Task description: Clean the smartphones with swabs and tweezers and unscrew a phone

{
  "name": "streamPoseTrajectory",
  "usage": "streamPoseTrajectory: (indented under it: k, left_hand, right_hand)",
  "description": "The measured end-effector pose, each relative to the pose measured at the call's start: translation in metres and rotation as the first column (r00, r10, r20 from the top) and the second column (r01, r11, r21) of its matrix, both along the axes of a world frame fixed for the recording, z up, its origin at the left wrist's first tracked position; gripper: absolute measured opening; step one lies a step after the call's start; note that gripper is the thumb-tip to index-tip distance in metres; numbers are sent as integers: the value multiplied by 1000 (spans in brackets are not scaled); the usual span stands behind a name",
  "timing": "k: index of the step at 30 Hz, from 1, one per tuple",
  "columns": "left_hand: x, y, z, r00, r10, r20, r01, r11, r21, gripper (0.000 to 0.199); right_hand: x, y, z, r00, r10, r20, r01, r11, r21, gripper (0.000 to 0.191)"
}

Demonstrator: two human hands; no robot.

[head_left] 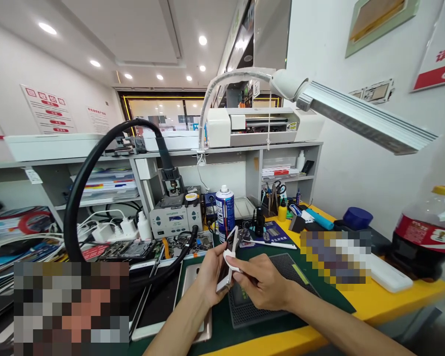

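Near the middle of the head view, my left hand point(209, 277) is wrapped round a phone frame point(224, 283) with a white edge, held tilted above the bench. My right hand point(261, 282) pinches a small white piece point(232, 261) against the frame's inner side. Part of the frame is hidden behind my fingers. Below my right hand lies a dark grey ridged mat point(244, 316) on the green work mat point(319, 269). Left of my left forearm are a white-edged tablet point(159, 301) and a gold phone shell point(208, 329).
A blue spray can point(225, 210) stands behind my hands, beside a grey soldering station point(176, 220). A thick black hose point(69, 207) arcs at the left. Overhead hangs a lamp point(367, 116). A cola bottle point(426, 232) and white power bank point(391, 274) sit at the right.
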State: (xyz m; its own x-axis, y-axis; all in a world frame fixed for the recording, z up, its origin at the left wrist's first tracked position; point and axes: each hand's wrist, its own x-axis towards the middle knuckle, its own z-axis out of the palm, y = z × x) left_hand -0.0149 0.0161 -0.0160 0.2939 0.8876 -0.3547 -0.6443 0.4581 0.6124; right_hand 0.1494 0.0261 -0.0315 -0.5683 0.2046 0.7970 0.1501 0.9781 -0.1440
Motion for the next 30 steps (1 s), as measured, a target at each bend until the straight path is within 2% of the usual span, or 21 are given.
streamPoseTrajectory:
  k: [6, 14, 18, 23, 25, 27, 28, 30]
  left_hand:
    - [0, 0, 2, 1000, -1, 1, 1, 999, -33, 25]
    - [2, -2, 4, 1000, -25, 18, 25, 1000, 11, 31]
    - [0, -1, 0, 999, -34, -7, 34, 999, 6, 29]
    - [2, -2, 2, 996, -63, -61, 64, 998, 20, 34]
    - [4, -4, 7, 994, -88, -70, 90, 995, 35, 37]
    - [6, -7, 12, 993, -95, -72, 99, 994, 50, 38]
    - [6, -8, 14, 993, -92, -71, 96, 994, 56, 38]
    - [7, -9, 17, 994, -82, -71, 86, 995, 59, 37]
  right_hand:
    - [-1, -6, 1, 1000, 22, 10, -23, 995, 92, 45]
    - [-1, -5, 5, 996, 53, 77, -64, 985, 161, 43]
    - [0, 2, 2, 997, 1, 71, -14, 983, 183, 43]
    - [1, 13, -3, 997, -75, -35, 79, 987, 141, 44]
    - [2, 14, 0, 990, -79, -115, 83, 996, 27, 38]
    - [4, 13, 7, 970, -121, -211, 69, 969, -238, 32]
    - [5, 12, 12, 955, -157, -252, 45, 916, -398, 32]
    - [8, 12, 21, 927, -213, -308, -47, 750, -660, 35]
